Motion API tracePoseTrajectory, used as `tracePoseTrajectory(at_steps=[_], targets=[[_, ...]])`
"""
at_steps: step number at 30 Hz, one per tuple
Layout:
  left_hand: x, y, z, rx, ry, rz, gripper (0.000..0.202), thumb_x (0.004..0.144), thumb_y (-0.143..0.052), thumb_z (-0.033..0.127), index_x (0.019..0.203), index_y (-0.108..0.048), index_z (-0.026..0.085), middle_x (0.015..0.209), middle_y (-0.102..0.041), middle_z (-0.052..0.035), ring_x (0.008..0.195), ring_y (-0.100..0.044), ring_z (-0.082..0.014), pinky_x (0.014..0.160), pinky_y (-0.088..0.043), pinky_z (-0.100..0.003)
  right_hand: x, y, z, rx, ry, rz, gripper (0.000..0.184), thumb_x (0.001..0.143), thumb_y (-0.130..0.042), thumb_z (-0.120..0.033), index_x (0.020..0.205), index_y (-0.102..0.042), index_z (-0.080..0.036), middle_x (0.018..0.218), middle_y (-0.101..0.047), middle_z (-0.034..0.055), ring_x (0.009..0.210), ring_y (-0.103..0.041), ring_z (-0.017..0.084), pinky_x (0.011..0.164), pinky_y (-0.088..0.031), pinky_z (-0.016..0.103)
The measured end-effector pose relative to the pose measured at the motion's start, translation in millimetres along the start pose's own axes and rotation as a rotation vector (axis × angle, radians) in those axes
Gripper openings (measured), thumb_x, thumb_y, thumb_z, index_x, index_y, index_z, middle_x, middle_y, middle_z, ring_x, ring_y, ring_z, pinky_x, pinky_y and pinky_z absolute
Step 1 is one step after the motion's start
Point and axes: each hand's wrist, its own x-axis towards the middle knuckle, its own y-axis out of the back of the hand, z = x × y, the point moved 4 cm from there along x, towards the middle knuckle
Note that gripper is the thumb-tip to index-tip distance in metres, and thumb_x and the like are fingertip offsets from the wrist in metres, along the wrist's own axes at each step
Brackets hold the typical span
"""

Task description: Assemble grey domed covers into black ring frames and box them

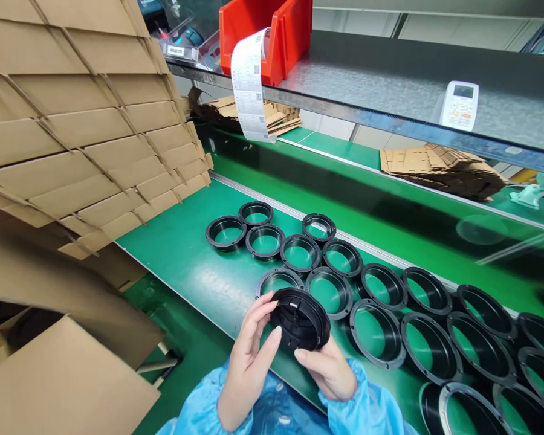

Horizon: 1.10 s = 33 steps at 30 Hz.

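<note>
Both my hands hold one round black plastic part [300,319] just above the green belt [185,254]. My left hand [249,356] grips its left rim with thumb and fingers curled around it. My right hand [329,368] supports its lower right edge, thumb pressed on the rim. Both wrists wear light blue sleeves. Several black plastic rings [376,287] lie flat on the belt in rows behind and to the right of the held part.
A fanned stack of flat cardboard sheets [81,133] fills the left side, with open cardboard boxes [63,374] below it. A shelf above carries a red bin [276,30] with a hanging paper label [248,90] and a white remote-like device [460,106]. More folded cardboard [439,169] lies behind the belt.
</note>
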Motion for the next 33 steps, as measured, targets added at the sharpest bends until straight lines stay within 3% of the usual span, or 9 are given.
tracePoseTrajectory(at_steps=[4,7,10,13,17,20,23,27,33], targets=[[-2,1.7,-3,0.007,0.005,-0.014,0.03,0.105,-0.059,0.041,0.135,-0.058,0.039,0.161,-0.041,0.0017,0.154,-0.033,-0.0166,0.121,-0.034,-0.018,1,7,5,-0.122,0.085,-0.05,0.062,0.086,-0.082,-0.033,0.143,-0.06,-0.037,0.136,-0.07,0.003,0.126,-0.065,0.021,0.111,-0.051,0.037],[-4,-2.6,-6,-0.072,-0.01,-0.095,0.051,0.1,-0.062,0.056,0.146,-0.049,0.04,0.167,-0.034,-0.0004,0.157,-0.027,-0.0214,0.125,-0.031,-0.024,-1,5,-1,-0.527,0.263,-0.084,0.064,0.095,-0.07,-0.025,0.153,-0.046,-0.041,0.153,-0.055,0.0032,0.142,-0.053,0.021,0.12,-0.045,0.038],[-7,-8.4,-10,-0.308,0.062,-0.19,0.082,0.086,-0.072,0.072,0.154,-0.04,0.038,0.168,-0.032,-0.0057,0.156,-0.03,-0.0317,0.127,-0.034,-0.037,-6,-9,-9,-0.991,0.524,-0.137,0.073,0.096,-0.061,-0.017,0.161,-0.032,-0.033,0.167,-0.032,0.008,0.155,-0.03,0.026,0.127,-0.034,0.047],[-7,-6.2,-16,-0.574,0.23,-0.132,0.067,0.092,-0.069,0.063,0.151,-0.047,0.037,0.163,-0.042,-0.0038,0.152,-0.037,-0.0315,0.128,-0.034,-0.042,-10,-20,-13,-1.219,0.657,-0.142,0.074,0.094,-0.061,-0.018,0.162,-0.032,-0.026,0.166,-0.027,0.0103,0.155,-0.025,0.029,0.126,-0.035,0.048],[-3,2.3,-24,-0.871,0.497,0.013,0.036,0.094,-0.068,0.048,0.123,-0.075,0.028,0.137,-0.069,-0.0013,0.15,-0.042,-0.0283,0.131,-0.027,-0.042,-11,-24,-14,-1.25,0.701,-0.115,0.07,0.098,-0.065,-0.032,0.16,-0.035,-0.026,0.163,-0.034,0.0103,0.151,-0.029,0.029,0.124,-0.038,0.046],[2,3.5,-22,-1.016,0.632,0.059,0.036,0.094,-0.064,0.046,0.112,-0.08,0.02,0.121,-0.076,-0.0045,0.144,-0.05,-0.0309,0.131,-0.029,-0.047,-12,-24,-16,-1.204,0.714,-0.096,0.069,0.098,-0.067,-0.044,0.158,-0.038,-0.028,0.159,-0.039,0.01,0.148,-0.034,0.03,0.121,-0.04,0.046],[9,1.1,-15,-1.103,0.658,0.093,0.042,0.098,-0.054,0.048,0.116,-0.078,0.018,0.127,-0.074,-0.0043,0.143,-0.051,-0.0295,0.13,-0.03,-0.049,-14,-22,-20,-1.146,0.698,-0.066,0.061,0.1,-0.062,-0.044,0.156,-0.041,-0.029,0.156,-0.041,0.0096,0.145,-0.037,0.029,0.12,-0.039,0.045],[17,-2.4,-9,-1.167,0.676,0.089,0.048,0.1,-0.048,0.052,0.116,-0.077,0.017,0.127,-0.074,-0.0054,0.145,-0.049,-0.0286,0.129,-0.031,-0.05,-15,-17,-24,-1.07,0.644,0.009,0.048,0.103,-0.055,-0.034,0.15,-0.046,-0.03,0.151,-0.045,0.0085,0.141,-0.041,0.026,0.117,-0.039,0.042],[14,-2.0,-11,-1.198,0.694,0.091,0.049,0.099,-0.05,0.049,0.119,-0.075,0.012,0.126,-0.074,-0.0095,0.146,-0.046,-0.0286,0.129,-0.031,-0.049,-14,-19,-25,-1.115,0.677,0.008,0.05,0.101,-0.058,-0.034,0.15,-0.047,-0.029,0.15,-0.045,0.0081,0.14,-0.039,0.027,0.117,-0.036,0.043]])
